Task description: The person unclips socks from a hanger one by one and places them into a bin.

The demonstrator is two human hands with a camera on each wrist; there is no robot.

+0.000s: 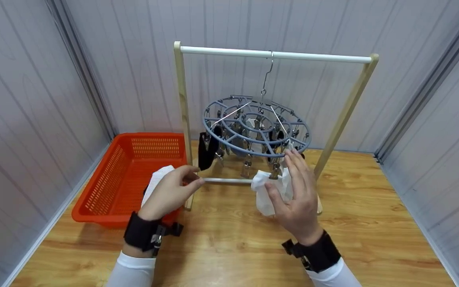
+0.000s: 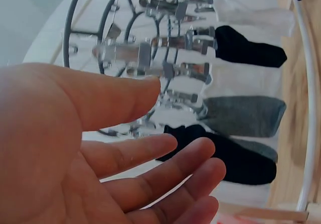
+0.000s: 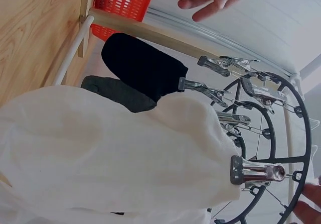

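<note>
A round grey clip hanger (image 1: 253,153) hangs tilted from a rail by its metal hook. At its near right side, a white sock (image 1: 264,199) hangs from a metal clip (image 3: 258,173). My right hand (image 1: 299,203) is raised beside this sock, fingers extended, fingertips right at the hanger's rim. My left hand (image 1: 169,193) is left of the hanger, near a hanging black sock (image 1: 206,153). Its thumb and fingers are apart with nothing between them. Black, white and grey socks (image 2: 246,116) hang from other clips in the left wrist view.
An orange basket (image 1: 102,219) stands on the wooden floor at left, with white cloth (image 1: 158,177) at its right side, partly behind my left hand. The stand has a white top rail (image 1: 321,57), wooden legs (image 1: 347,113) and a low white bar (image 1: 229,181). Pale panel walls surround it.
</note>
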